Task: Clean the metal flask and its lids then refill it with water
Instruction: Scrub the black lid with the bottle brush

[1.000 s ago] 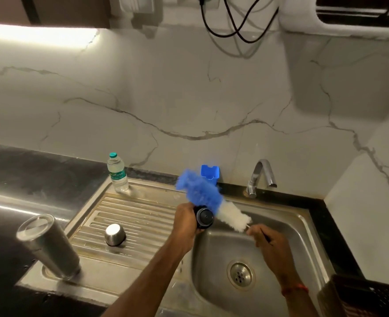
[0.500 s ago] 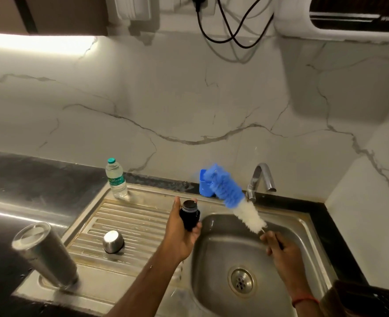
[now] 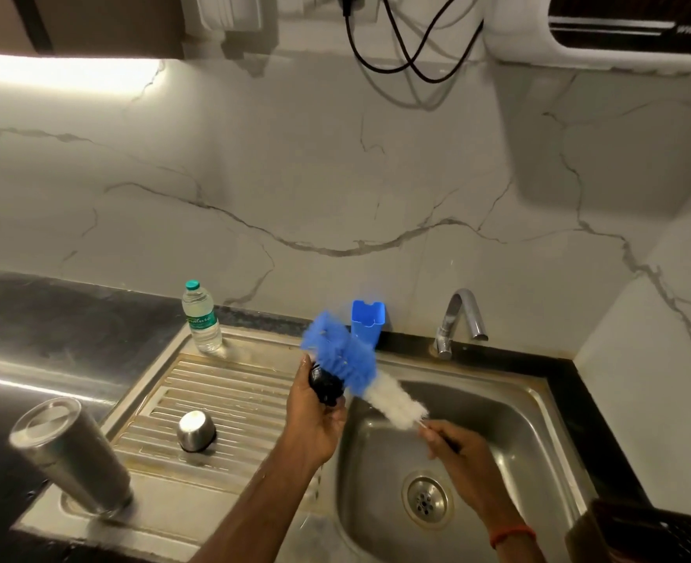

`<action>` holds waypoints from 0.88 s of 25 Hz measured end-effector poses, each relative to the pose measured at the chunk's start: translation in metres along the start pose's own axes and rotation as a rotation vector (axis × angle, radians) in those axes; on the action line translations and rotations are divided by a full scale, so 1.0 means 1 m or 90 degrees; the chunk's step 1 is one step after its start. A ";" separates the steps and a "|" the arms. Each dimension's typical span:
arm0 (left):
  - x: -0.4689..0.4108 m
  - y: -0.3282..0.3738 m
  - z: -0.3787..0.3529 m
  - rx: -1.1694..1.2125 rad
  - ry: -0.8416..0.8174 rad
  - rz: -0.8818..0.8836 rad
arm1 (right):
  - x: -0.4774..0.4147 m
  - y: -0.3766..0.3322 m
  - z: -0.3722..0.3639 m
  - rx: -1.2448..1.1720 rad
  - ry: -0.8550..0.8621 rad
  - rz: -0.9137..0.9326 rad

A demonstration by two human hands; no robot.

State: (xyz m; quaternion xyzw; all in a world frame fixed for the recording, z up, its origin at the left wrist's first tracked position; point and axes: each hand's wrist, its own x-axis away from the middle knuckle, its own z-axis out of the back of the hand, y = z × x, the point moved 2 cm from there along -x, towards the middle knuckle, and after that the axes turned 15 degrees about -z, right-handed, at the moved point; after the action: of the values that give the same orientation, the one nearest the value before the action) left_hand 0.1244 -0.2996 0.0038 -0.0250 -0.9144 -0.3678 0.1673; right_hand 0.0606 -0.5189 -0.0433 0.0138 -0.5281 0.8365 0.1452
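Observation:
My left hand (image 3: 315, 420) grips a small black inner lid (image 3: 326, 386) above the sink's left rim. My right hand (image 3: 455, 444) holds the handle of a bottle brush (image 3: 360, 371) with blue and white bristles; its blue end presses against the black lid. The metal flask (image 3: 71, 457) stands upside down at the drainboard's near left corner. A round steel outer lid (image 3: 196, 430) sits dome-up on the ribbed drainboard.
A steel sink basin (image 3: 510, 432) with a drain (image 3: 427, 497) lies under my right hand, the tap (image 3: 459, 319) behind it. A blue holder (image 3: 368, 321) and a small water bottle (image 3: 200, 316) stand at the back. A dark basket (image 3: 656, 534) is at lower right.
The brush swung back left from near the tap onto the black lid. My left hand tilted the lid toward the brush and stayed over the sink rim.

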 end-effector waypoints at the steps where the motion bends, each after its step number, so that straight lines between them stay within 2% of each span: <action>1: 0.000 0.000 0.001 0.008 -0.001 -0.005 | 0.003 0.006 0.003 -0.031 0.013 -0.019; 3: 0.001 -0.004 0.001 0.009 -0.018 -0.006 | 0.006 -0.001 -0.001 -0.066 0.036 -0.026; 6: 0.001 -0.003 -0.007 -0.005 -0.042 -0.020 | 0.001 -0.028 -0.018 -0.024 0.033 0.038; 10: -0.002 0.007 -0.004 -0.033 -0.011 -0.038 | 0.009 -0.001 -0.005 -0.055 0.022 0.016; 13: 0.002 0.000 -0.006 -0.061 -0.011 -0.027 | 0.009 -0.015 -0.008 -0.066 0.023 0.031; 15: 0.003 -0.004 -0.008 -0.049 -0.023 -0.019 | 0.004 -0.034 -0.016 -0.036 0.001 0.041; 17: 0.002 0.003 -0.008 0.002 -0.051 -0.035 | 0.004 -0.023 -0.013 -0.023 -0.006 0.043; 20: 0.004 0.010 -0.003 0.001 -0.043 -0.085 | 0.014 0.006 0.012 -0.057 0.031 -0.022; 22: 0.006 0.003 -0.003 -0.028 -0.031 -0.097 | 0.009 -0.001 0.017 -0.033 0.079 -0.010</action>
State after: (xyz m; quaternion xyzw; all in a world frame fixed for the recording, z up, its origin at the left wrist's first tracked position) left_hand 0.1199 -0.2998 0.0102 0.0322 -0.9093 -0.3986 0.1155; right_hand 0.0498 -0.5316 -0.0331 -0.0378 -0.5395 0.8207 0.1844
